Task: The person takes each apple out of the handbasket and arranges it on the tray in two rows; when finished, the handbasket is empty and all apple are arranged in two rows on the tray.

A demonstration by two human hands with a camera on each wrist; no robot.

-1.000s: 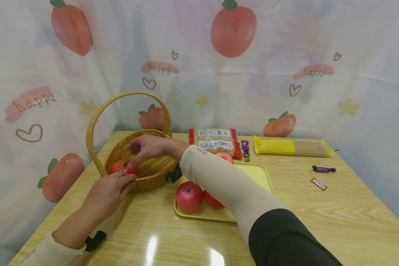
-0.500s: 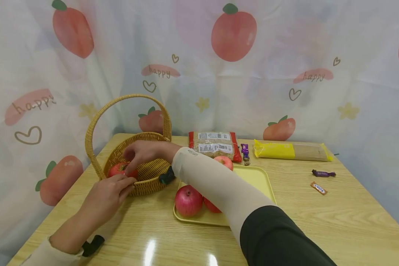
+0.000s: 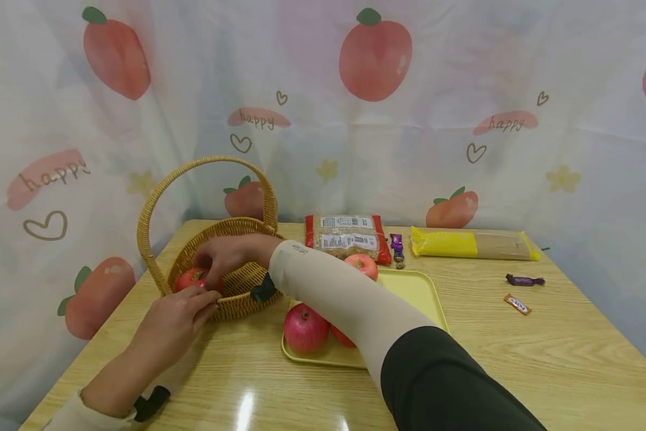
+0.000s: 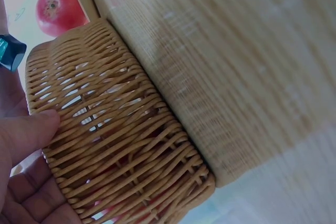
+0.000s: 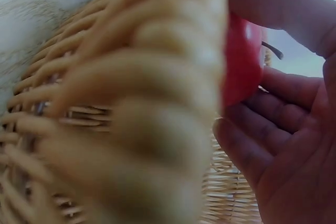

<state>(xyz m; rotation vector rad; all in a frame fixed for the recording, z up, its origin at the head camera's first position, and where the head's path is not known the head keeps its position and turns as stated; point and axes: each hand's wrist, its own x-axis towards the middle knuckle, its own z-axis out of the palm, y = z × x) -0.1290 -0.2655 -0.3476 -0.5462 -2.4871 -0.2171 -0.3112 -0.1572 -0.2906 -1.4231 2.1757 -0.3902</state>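
Note:
A red apple with a stem lies inside the left part of the wicker basket. My right hand reaches into the basket and holds this apple, thumb on one side and curled fingers on the other. At the near rim, my left hand grips the basket. The left wrist view shows its thumb on the outer weave, with the other fingers over the rim. The basket's tall handle arches above both hands.
Right of the basket, a yellow tray bears apples, partly hidden by my right sleeve. Behind stand a red-edged food bag and a long yellow packet. Small wrapped candies lie at right. A printed curtain hangs behind.
My right hand has moved slightly left and lower into the basket, over the apple. My left hand has stayed on the rim. The head view has tilted a little upward.

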